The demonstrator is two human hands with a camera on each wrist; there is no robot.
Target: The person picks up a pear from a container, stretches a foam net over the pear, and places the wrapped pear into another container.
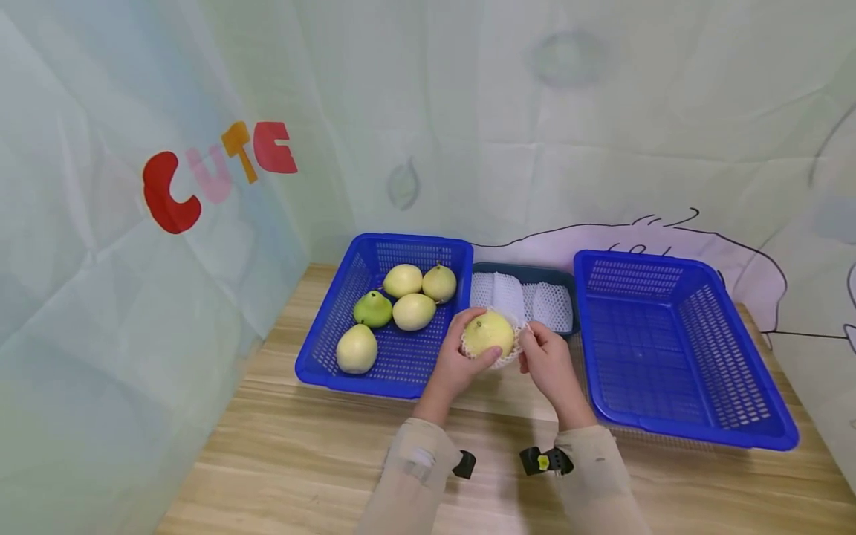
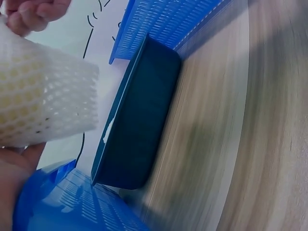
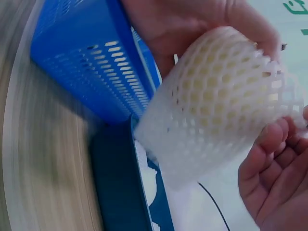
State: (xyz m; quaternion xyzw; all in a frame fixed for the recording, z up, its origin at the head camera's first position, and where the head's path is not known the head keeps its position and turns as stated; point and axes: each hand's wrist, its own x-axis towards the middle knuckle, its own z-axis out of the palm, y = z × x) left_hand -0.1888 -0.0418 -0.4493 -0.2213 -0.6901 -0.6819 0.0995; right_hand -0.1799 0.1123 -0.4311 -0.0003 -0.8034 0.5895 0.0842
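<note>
A pale yellow pear [image 1: 490, 331] sits partly inside a white foam net sleeve [image 3: 211, 115], its top bare in the head view. My left hand [image 1: 458, 358] grips the pear and sleeve from the left, thumb across the front. At the sleeve's right edge, my right hand [image 1: 548, 362] pinches the mesh between thumb and fingers. The sleeve's loose end hangs past the pear in both wrist views. Both hands hold it above the table, in front of the dark green bin [image 2: 139, 120].
On the left, a blue basket [image 1: 408, 364] holds several pears, one of them greener [image 1: 372, 309]. White foam sleeves [image 1: 508, 296] lie in the green bin behind my hands. Another blue basket [image 1: 645, 357] stands at the right. A fabric backdrop [image 1: 468, 148] rises behind the wooden table [image 1: 281, 446].
</note>
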